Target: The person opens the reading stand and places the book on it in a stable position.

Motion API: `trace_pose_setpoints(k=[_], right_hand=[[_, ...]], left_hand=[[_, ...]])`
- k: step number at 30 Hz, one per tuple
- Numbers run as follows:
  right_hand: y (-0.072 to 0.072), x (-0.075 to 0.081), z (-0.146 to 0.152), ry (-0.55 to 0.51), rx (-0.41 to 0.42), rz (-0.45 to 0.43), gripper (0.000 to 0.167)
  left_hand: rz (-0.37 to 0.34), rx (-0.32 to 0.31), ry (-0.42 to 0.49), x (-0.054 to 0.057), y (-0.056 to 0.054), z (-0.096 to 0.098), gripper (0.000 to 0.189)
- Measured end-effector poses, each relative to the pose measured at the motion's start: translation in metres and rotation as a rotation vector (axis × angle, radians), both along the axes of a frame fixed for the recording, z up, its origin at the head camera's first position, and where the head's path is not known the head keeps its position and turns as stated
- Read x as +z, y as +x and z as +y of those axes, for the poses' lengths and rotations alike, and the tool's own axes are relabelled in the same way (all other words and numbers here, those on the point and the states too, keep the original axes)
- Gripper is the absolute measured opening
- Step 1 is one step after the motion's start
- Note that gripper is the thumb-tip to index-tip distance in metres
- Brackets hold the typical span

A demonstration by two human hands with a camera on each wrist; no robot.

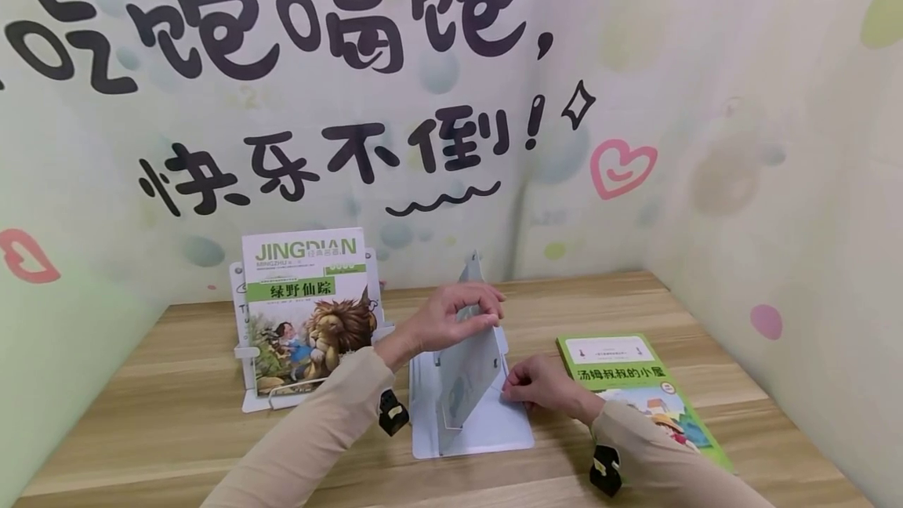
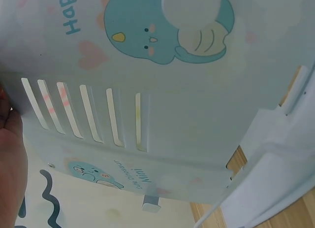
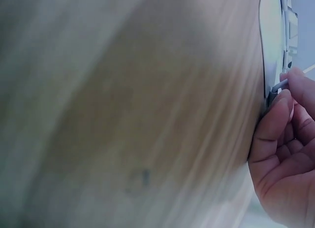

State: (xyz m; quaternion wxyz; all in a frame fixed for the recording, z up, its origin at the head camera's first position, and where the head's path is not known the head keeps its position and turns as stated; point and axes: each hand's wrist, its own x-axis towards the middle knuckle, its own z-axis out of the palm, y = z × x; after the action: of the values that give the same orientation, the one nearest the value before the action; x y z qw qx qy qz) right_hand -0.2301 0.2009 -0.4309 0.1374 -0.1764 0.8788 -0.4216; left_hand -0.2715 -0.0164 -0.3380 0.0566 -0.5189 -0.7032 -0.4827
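Note:
A pale blue folding book stand (image 1: 471, 382) stands on the table with its panel raised from a flat base. In the left wrist view the panel (image 2: 192, 124) shows slots and printed cartoon dinosaurs. My left hand (image 1: 451, 316) grips the panel near its upper edge, thumb on the near side; the far fingers are partly hidden. Low beside the base, my right hand (image 1: 546, 386) pinches a thin wire rod (image 3: 281, 84) of the stand between thumb and forefinger.
Left of the stand, a book with a lion cover (image 1: 310, 328) leans upright on another book stand (image 1: 247, 402). A green-edged book (image 1: 610, 347) lies flat on the wooden table (image 1: 155, 414) at the right, partly under my right forearm. A printed wall sheet (image 1: 437, 249) hangs behind.

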Motion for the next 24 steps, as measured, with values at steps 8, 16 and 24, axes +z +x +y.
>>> trace_pose_setpoints(k=[8, 16, 24], right_hand=[[0.0004, -0.0005, -0.0007, -0.019, 0.039, -0.007, 0.012], [0.0008, -0.0010, 0.0003, -0.009, 0.035, -0.026, 0.010], [0.0035, -0.0017, -0.0012, -0.005, 0.015, 0.005, 0.010]], left_hand=[[-0.009, 0.001, -0.002, -0.0020, 0.0013, 0.0036, 0.006], [0.015, -0.012, -0.005, -0.0048, -0.0004, 0.0073, 0.005], [0.025, -0.006, -0.003, -0.0070, 0.0002, 0.0094, 0.005]])
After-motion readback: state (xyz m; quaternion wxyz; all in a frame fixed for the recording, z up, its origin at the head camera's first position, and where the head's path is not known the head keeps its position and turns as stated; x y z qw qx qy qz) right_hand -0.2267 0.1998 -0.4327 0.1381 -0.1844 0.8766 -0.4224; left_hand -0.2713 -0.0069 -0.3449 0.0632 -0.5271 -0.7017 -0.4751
